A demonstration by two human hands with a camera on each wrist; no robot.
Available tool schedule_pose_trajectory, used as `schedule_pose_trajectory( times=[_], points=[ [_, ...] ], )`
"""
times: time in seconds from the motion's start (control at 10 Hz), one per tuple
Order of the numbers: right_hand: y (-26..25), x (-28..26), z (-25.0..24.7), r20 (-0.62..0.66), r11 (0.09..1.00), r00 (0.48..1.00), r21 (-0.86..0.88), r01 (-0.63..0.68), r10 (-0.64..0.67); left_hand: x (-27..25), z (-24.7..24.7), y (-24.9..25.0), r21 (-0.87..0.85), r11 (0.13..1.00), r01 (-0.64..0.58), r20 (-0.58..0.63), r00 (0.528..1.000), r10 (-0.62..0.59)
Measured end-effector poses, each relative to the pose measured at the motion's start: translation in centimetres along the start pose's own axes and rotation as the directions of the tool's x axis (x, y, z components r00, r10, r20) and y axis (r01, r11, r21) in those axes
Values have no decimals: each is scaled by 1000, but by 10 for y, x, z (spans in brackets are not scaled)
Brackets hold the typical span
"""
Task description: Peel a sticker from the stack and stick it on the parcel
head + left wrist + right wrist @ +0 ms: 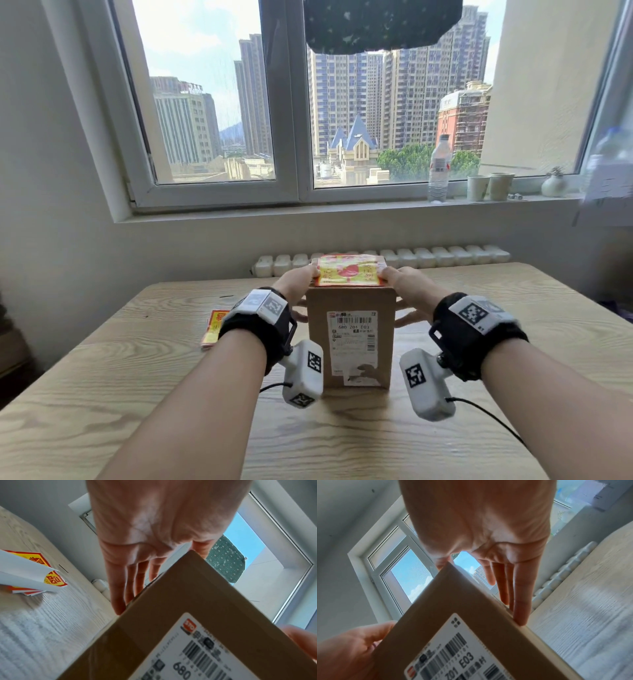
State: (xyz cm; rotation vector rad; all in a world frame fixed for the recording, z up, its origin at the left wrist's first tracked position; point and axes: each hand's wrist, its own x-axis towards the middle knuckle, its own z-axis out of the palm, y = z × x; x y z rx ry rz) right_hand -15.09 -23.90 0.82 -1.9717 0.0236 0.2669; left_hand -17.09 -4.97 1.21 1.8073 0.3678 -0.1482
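Note:
A brown cardboard parcel with a white shipping label stands upright in the middle of the table. A red and yellow sticker lies on its top face. My left hand has its thumb on the sticker's left edge, and its straight fingers lie along the parcel's left side. My right hand mirrors it: thumb on the right edge, straight fingers down the parcel's right side. The sticker stack lies left of the parcel, with a white backing sheet curled over it.
The wooden table reaches the wall, with a white radiator behind it. On the window sill stand a water bottle, two paper cups and a small vase.

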Motion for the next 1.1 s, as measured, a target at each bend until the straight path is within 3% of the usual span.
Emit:
schedule_pose_trajectory(
  times=[0.2,0.5,0.8,1.0,1.1],
  points=[
    [-15,20,7,-60,992,997,108,59,-53,19,2,17,-18,997,-69,-65,996,67],
    [-32,78,9,-86,989,995,133,58,-46,80,-4,33,-45,997,-55,-112,992,50],
    [-15,113,12,-100,989,986,44,138,-133,119,1,24,-24,996,-84,-125,989,80],
    [-13,100,11,-135,989,980,-59,138,-145,118,-2,18,133,985,-106,-133,983,124],
    [-18,79,8,-208,973,955,-133,188,-213,108,-6,17,209,970,-120,-164,974,156]
  ],
)
